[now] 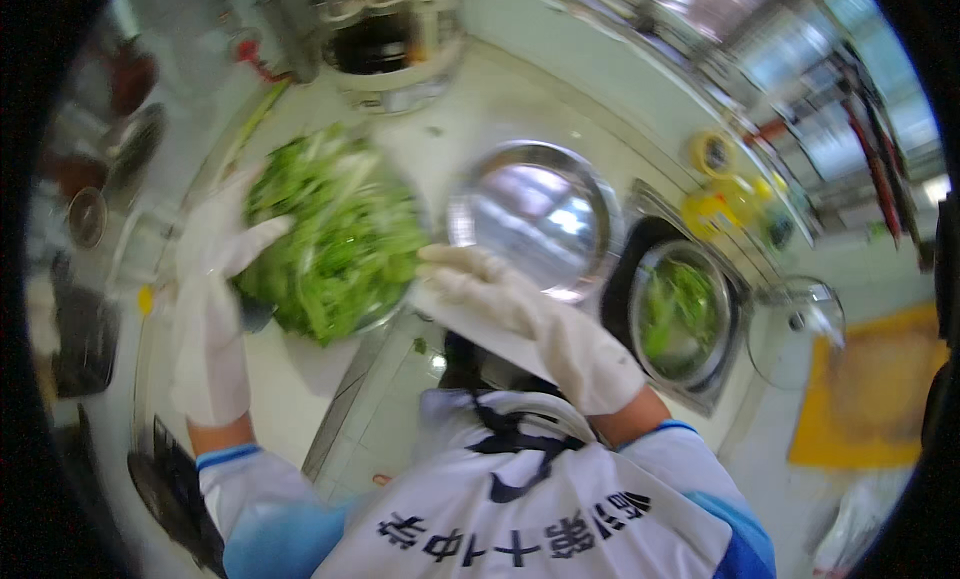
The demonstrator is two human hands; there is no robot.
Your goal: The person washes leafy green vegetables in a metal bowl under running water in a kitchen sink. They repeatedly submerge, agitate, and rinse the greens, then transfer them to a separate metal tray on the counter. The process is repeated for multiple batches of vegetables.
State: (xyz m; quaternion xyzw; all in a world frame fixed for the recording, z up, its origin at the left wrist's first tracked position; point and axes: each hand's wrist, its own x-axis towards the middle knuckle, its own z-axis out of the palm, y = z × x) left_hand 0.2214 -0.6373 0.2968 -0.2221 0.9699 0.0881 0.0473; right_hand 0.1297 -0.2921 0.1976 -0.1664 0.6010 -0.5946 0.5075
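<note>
Both hands wear whitish rubber gloves. A heap of leafy green vegetables (337, 234) fills a bowl whose clear or shiny rim shows at its lower right. My left hand (229, 241) lies along the left side of the heap, its thumb apart from the fingers and over the leaves. At the heap's right edge, my right hand (487, 286) reaches with extended fingers; whether its fingertips touch the bowl or the leaves is blurred. An empty round stainless steel basin (532, 211) stands on the counter just beyond my right hand.
Right of the basin, a pot (679, 309) with greens in water sits on a hob in the counter. Further right are a glass lid (796, 324) and a yellow mat (862, 399). Yellow bottles (709, 204) stand by the wall. A rice cooker-like appliance (390, 61) is at the back.
</note>
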